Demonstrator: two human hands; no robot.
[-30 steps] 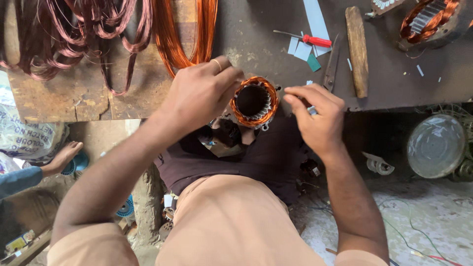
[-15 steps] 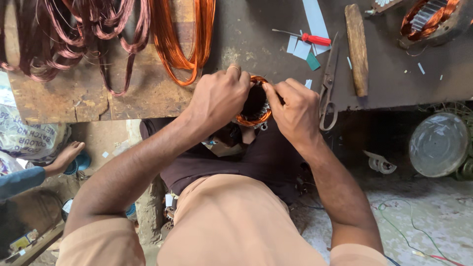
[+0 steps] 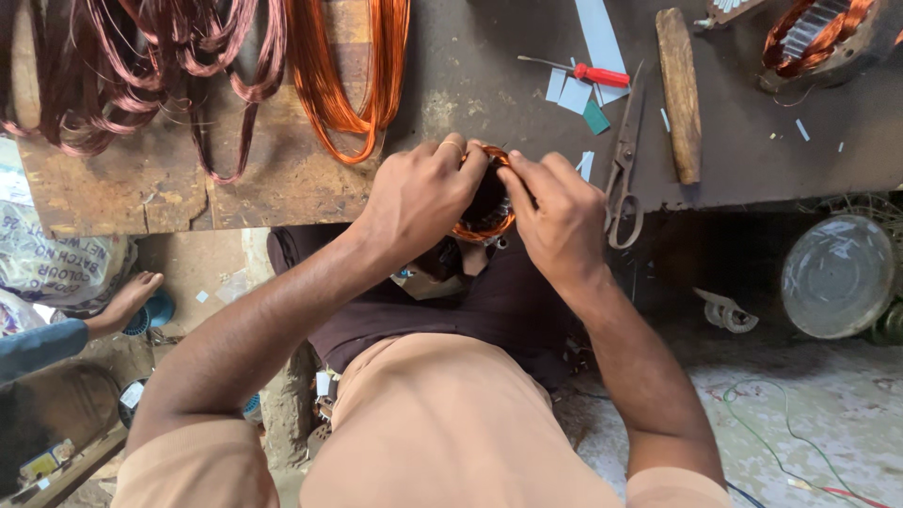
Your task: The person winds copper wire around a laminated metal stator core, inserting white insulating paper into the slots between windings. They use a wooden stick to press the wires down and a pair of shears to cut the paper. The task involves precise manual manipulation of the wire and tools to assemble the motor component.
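Observation:
A small round motor stator wound with copper wire (image 3: pixel 487 224) sits at the near edge of the dark workbench (image 3: pixel 470 85), over my lap. My left hand (image 3: pixel 414 199) wraps around its left side, a ring on one finger, fingertips on the top rim. My right hand (image 3: pixel 562 218) presses on its right side, fingers curled over the winding. Both hands hide most of the stator; only a strip of orange copper shows between them.
Loops of dark and orange copper wire (image 3: pixel 348 75) hang over the bench at left. A red-handled screwdriver (image 3: pixel 588 71), scissors (image 3: pixel 624 174), a wooden handle (image 3: pixel 679 94) and paper slips lie right of my hands. Another wound stator (image 3: pixel 820 38) sits far right. A round lid (image 3: pixel 835 275) lies on the floor. Another person's foot (image 3: pixel 127 299) is at left.
My hands have closed in over the stator, covering its open centre that showed a second ago. The right hand moved left onto the winding.

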